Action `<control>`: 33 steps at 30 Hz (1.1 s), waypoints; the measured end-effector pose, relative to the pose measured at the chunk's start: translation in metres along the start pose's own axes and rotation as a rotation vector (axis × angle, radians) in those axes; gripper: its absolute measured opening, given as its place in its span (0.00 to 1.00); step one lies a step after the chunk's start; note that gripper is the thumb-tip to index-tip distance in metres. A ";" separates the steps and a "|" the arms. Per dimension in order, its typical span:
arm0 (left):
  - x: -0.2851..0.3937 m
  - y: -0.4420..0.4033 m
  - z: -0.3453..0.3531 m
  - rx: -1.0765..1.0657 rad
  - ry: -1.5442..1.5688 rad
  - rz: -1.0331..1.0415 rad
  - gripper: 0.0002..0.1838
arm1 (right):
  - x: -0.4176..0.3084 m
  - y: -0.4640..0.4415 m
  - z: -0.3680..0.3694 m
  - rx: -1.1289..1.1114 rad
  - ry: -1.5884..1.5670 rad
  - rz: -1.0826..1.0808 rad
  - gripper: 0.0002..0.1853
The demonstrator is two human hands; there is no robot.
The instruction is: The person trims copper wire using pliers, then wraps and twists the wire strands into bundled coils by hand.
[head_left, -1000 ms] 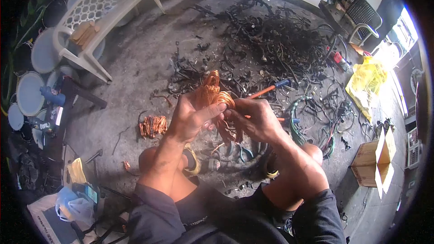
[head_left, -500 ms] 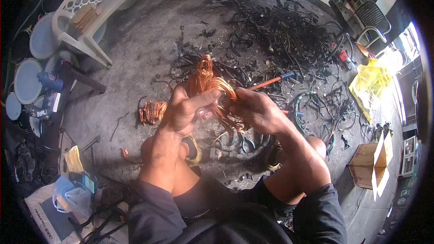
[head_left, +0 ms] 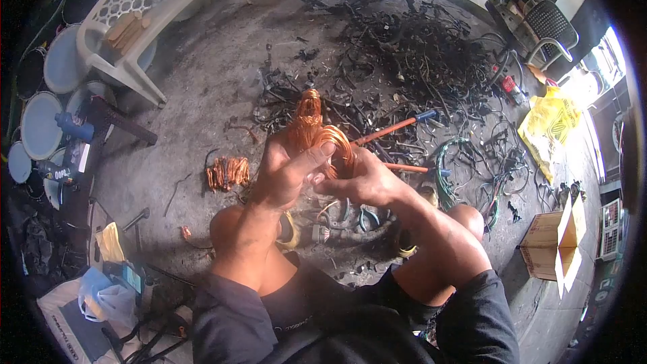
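Observation:
My left hand (head_left: 286,174) is closed round a bundle of bare copper wire (head_left: 309,121), its thumb pressed over a bent loop of strands. The folded end of the bundle points up and away from me. On the loop's right side, my right hand (head_left: 369,180) grips the same wire with curled fingers, and part of the loop is hidden behind both hands. To the left on the floor lies another bound copper wire bundle (head_left: 228,173). Beyond my right hand extend two orange handles with blue grips (head_left: 394,129) of a long tool, its head hidden.
A large heap of dark stripped cable scraps (head_left: 431,47) spreads across the far floor. Pliers (head_left: 368,219) lie between my legs. Green wire coils (head_left: 445,168), a yellow plastic bag (head_left: 552,121) and an open cardboard box (head_left: 552,246) are on the right. A white plastic chair (head_left: 128,34) stands at the left.
My right hand has shifted slightly lower and turned, its fingers now reaching toward my left fingertips. The copper bundle stays in my left hand, its lower strands now less visible.

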State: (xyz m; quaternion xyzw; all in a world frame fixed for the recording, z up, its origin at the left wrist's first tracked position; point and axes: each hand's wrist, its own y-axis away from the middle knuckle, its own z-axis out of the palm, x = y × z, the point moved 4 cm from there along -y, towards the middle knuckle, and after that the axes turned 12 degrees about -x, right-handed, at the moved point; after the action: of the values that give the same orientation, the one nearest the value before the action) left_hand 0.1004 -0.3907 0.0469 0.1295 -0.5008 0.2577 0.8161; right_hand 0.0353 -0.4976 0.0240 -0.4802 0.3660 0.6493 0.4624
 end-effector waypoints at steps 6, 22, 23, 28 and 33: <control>0.009 -0.002 -0.005 0.028 -0.258 -0.012 0.11 | 0.005 0.001 0.004 0.119 0.188 0.038 0.10; 0.009 0.008 0.013 -0.282 -0.097 -0.020 0.31 | -0.004 0.027 0.020 -0.259 -0.421 0.138 0.15; 0.008 0.008 0.017 -0.212 -0.080 0.020 0.25 | -0.001 0.028 0.018 -0.258 -0.418 0.166 0.15; 0.000 0.001 0.012 -0.032 -0.256 0.241 0.15 | -0.008 0.021 0.011 -0.186 -0.274 0.219 0.19; -0.003 0.002 0.008 0.001 -0.239 0.234 0.16 | -0.022 0.018 0.019 -0.072 -0.287 0.162 0.23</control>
State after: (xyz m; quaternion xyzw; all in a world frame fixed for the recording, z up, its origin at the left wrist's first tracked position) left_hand 0.0921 -0.3940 0.0476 0.1003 -0.6059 0.3341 0.7150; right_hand 0.0148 -0.4915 0.0506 -0.3676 0.3102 0.7591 0.4386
